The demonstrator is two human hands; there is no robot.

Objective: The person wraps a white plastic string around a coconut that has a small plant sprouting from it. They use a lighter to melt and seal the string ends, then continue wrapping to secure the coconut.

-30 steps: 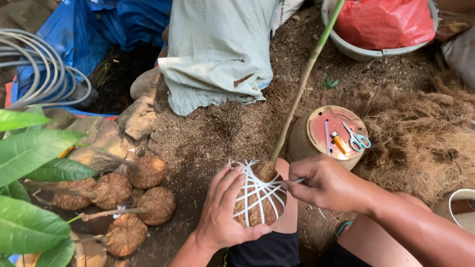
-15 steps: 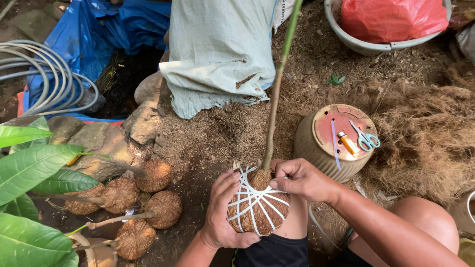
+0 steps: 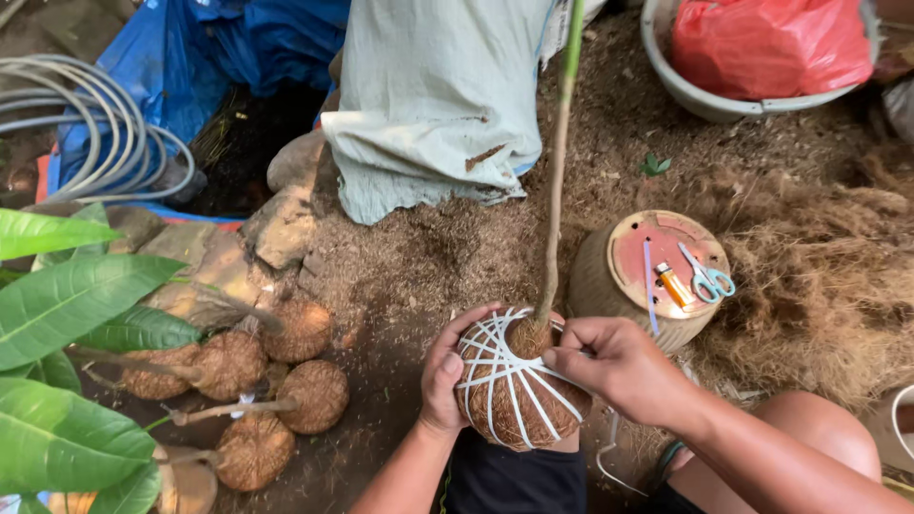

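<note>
A round fibre-wrapped root ball (image 3: 519, 400) rests on my lap, bound with crossing white string (image 3: 495, 366). A thin sapling stem (image 3: 554, 190) rises straight up from its top. My left hand (image 3: 445, 376) cups the ball's left side. My right hand (image 3: 619, 366) pinches the string at the ball's upper right, near the stem base. A loose end of string (image 3: 606, 455) hangs below my right wrist.
Several finished fibre balls (image 3: 276, 390) with large green leaves (image 3: 76, 314) lie at the left. A round stool (image 3: 657, 271) holds scissors (image 3: 706, 278), a lighter and a straw. Loose coconut fibre (image 3: 819, 286) lies right; a sack (image 3: 438, 105), hose coil (image 3: 86, 124) and basin (image 3: 724, 100) lie beyond.
The stem has swung from leaning right to nearly upright. My right hand has moved in from the right onto the top of the ball, pulling the string tight.
</note>
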